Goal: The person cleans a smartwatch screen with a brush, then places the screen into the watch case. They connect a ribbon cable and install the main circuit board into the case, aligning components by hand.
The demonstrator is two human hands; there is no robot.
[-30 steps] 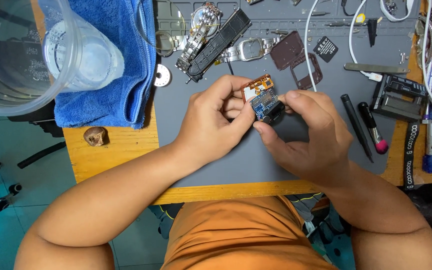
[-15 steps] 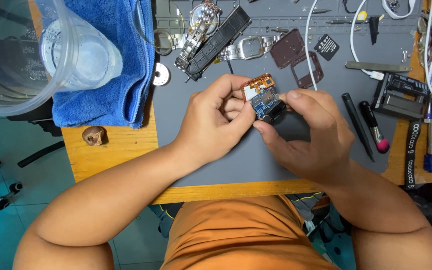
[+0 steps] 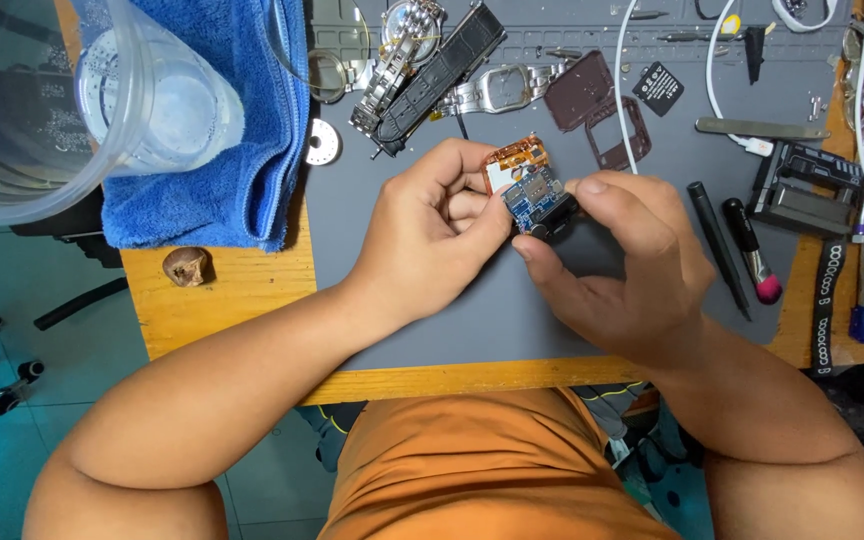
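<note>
Head view: left hand (image 3: 432, 235) and right hand (image 3: 617, 265) both pinch a small blue circuit module (image 3: 530, 187); fuzzy blue towel (image 3: 222, 150) at ten o'clock.

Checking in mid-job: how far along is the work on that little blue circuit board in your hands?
Done: the dark red case back and its frame lie detached on the grey mat. In hand: the left hand and right hand pinch the blue circuit board, orange film on top, above the mat. Left: the board is not in any case, and the black tool lies unused.
</note>
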